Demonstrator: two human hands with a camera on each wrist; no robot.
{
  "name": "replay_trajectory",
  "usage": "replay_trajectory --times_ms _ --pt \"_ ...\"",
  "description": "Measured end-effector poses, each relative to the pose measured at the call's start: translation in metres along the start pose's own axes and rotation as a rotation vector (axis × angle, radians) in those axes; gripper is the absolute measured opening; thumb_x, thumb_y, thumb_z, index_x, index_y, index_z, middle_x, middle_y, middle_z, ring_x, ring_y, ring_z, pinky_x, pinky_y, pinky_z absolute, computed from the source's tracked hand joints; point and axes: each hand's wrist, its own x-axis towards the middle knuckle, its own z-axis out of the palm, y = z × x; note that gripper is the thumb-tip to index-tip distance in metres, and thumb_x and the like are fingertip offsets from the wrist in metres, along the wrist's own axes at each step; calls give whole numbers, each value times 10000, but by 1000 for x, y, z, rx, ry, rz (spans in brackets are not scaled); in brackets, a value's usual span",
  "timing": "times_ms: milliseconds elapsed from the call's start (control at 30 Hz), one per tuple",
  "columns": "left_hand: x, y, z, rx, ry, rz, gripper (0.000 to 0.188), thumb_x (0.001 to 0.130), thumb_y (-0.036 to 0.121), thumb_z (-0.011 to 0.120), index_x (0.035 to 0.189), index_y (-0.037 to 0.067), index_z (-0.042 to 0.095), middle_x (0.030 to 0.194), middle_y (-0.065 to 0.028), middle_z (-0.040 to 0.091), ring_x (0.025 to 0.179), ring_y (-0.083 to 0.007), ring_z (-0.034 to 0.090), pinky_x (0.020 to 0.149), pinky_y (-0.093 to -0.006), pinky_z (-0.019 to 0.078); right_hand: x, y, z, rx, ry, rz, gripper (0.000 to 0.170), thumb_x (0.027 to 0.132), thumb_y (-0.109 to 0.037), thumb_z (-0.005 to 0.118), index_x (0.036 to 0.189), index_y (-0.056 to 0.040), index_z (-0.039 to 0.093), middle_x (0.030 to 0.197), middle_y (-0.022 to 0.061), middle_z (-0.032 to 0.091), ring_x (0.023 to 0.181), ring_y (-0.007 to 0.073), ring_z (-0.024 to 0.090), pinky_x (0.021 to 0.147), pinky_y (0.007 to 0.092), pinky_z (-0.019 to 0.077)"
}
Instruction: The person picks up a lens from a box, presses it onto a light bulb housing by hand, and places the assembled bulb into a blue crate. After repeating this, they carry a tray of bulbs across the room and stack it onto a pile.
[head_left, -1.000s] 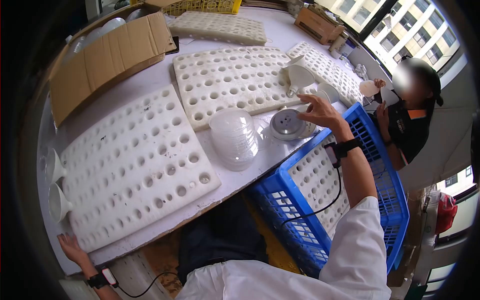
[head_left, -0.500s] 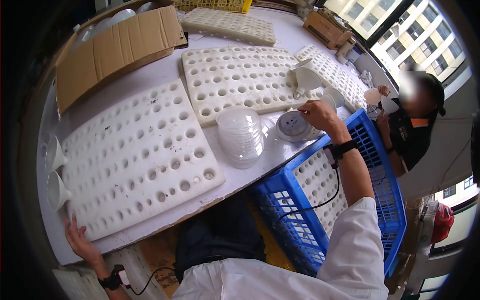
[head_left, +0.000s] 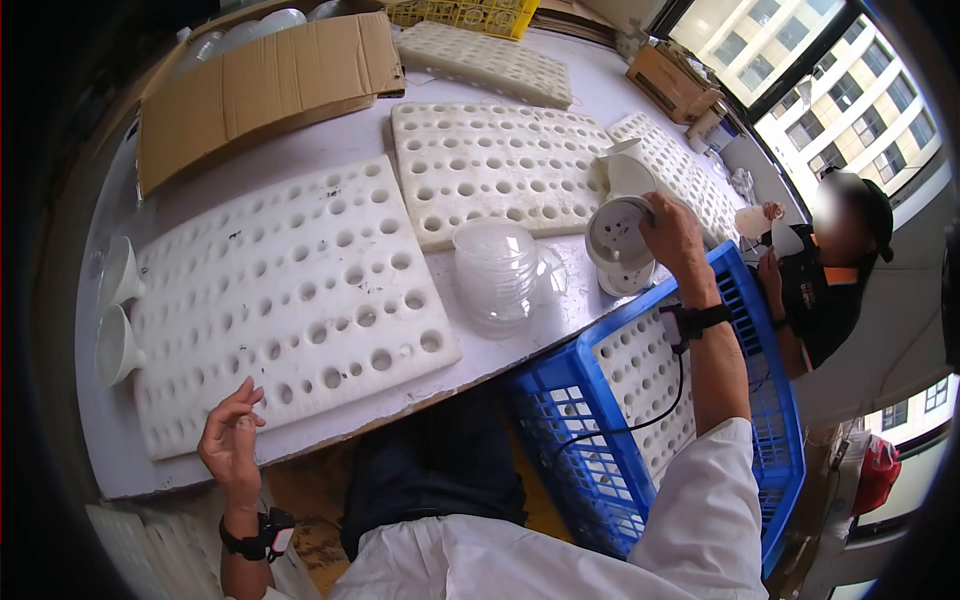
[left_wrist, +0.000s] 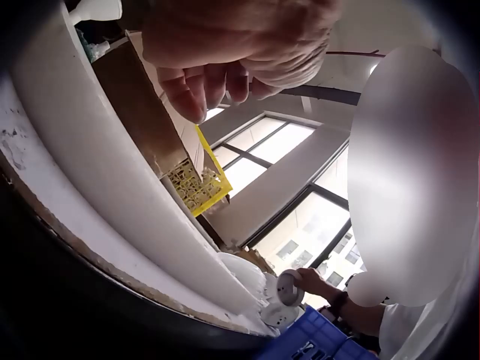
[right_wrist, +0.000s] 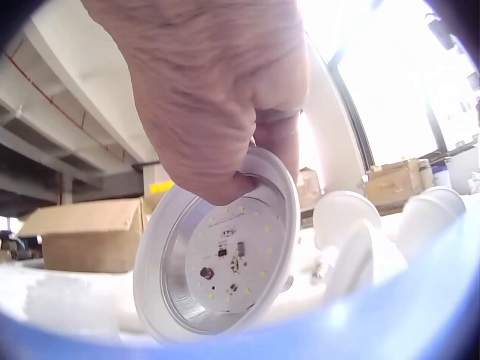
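My right hand pinches the rim of a white LED lamp housing. In the right wrist view its round LED board faces the camera, with the thumb over the rim. Another lamp housing sits just below it on the table. Left of these stands a stack of clear plastic covers. My left hand is over the near edge of the large white foam board, fingers loosely bent and holding nothing. Two white lamp cups lie at that board's left side.
A blue basket holding a perforated board stands by the table's right edge. Behind are more foam boards, an open cardboard box and a yellow crate. A person at the right holds white lamp parts.
My right hand has lifted a lamp housing off the table and tilted its board side toward me. My left hand has moved right and up from the board's left corner.
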Motion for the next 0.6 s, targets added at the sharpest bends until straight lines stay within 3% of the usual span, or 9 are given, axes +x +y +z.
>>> replay_trajectory --times_ms 133,233,333,367,400,433,500,533,600 --pt "18 44 74 112 -262 220 481 694 6 678 1138 -19 493 1291 -257 486 1194 -313 497 964 -365 409 -8 -41 -39 364 151 35 224 770 -73 578 985 -27 621 782 136 656 707 237 647 665 329 503" --pt "32 76 132 300 -309 526 759 620 28 751 1286 -15 389 1380 -271 374 1299 -363 374 1043 -412 345 -29 -105 -48 977 -138 -60 157 797 -19 587 952 -1 606 777 -29 586 722 28 510 625 208 439" --pt "28 73 159 479 -266 625 836 590 62 787 1309 4 364 1391 -248 365 1281 -370 391 1040 -425 349 -57 -167 -42 1353 -496 -51 182 807 11 546 983 11 594 829 -15 588 752 43 517 644 216 448" --pt "27 60 165 380 -178 628 766 598 86 801 1264 22 426 1266 -227 508 1153 -326 535 943 -385 450 -63 -179 -39 1223 -572 -94 194 810 -15 549 997 19 587 833 6 594 761 51 525 657 235 460" --pt "21 49 161 285 -285 482 703 610 106 805 1222 29 468 1176 -202 566 1054 -299 593 868 -362 489 -70 -194 -41 1307 -664 -64 188 810 -36 545 981 32 586 802 22 595 751 64 538 678 246 469" --pt "15 41 153 192 -387 334 640 621 126 809 1179 36 510 1086 -178 625 955 -272 650 793 -339 527 -69 -193 -33 1174 -810 -221 280 832 -72 557 1090 37 559 929 87 625 875 122 578 767 265 481" --pt "9 32 140 267 -305 480 542 647 158 808 1113 32 562 966 -133 663 818 -241 682 706 -315 546 -67 -199 -24 1426 -876 -397 474 851 -156 611 1264 26 467 1140 178 588 1068 202 552 881 317 463" --pt "6 27 131 234 -336 419 550 657 154 799 1130 20 551 962 -125 661 809 -246 679 724 -320 544 -52 -191 -20 1413 -872 -367 556 857 -200 622 1320 19 405 1215 200 541 1132 228 514 917 345 446" --pt "-19 -8 123 -325 -281 -84 554 679 133 783 1159 19 530 1024 -112 644 893 -192 654 769 -314 532 -11 -169 -1 1183 -665 -248 770 819 -398 665 1381 14 337 1253 237 520 1166 288 511 949 401 430"
